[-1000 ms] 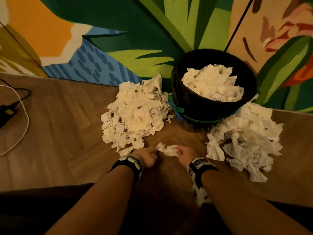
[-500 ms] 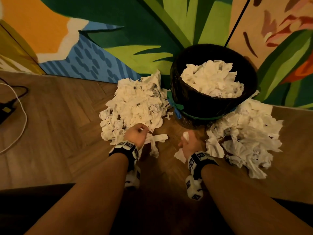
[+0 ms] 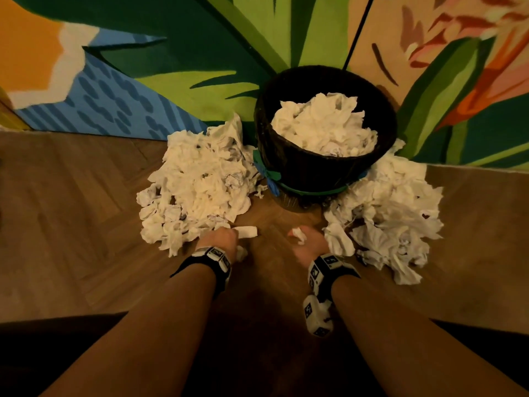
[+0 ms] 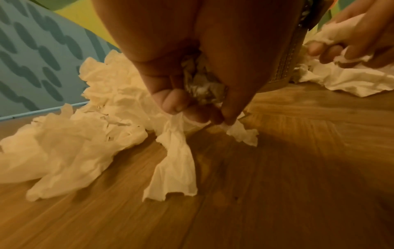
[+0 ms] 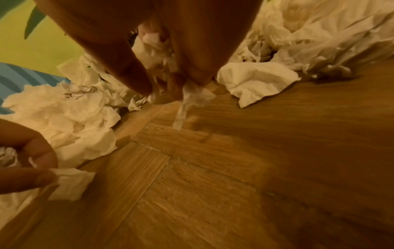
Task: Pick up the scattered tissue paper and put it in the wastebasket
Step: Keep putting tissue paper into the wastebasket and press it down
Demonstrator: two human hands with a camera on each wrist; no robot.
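Note:
A black wastebasket (image 3: 320, 170) stands against the painted wall, heaped with white tissue (image 3: 323, 124). One pile of crumpled tissue (image 3: 197, 184) lies on the floor to its left, another pile (image 3: 392, 207) to its right. My left hand (image 3: 220, 239) sits at the near edge of the left pile and grips a wad of tissue (image 4: 200, 87), with a strip hanging from its fingers (image 4: 177, 155). My right hand (image 3: 309, 242) is beside the right pile and holds crumpled tissue (image 5: 155, 52) in its curled fingers.
The wooden herringbone floor (image 3: 86, 224) stretches left and right of the piles. The wastebasket has a green and blue band (image 3: 269, 179) round its lower part. A colourful mural wall (image 3: 171, 81) backs the basket. My dark-clothed legs fill the bottom corners.
The hands, together on one tissue a second ago, have parted. The left went to the left pile, the right toward the right pile, each now holding tissue.

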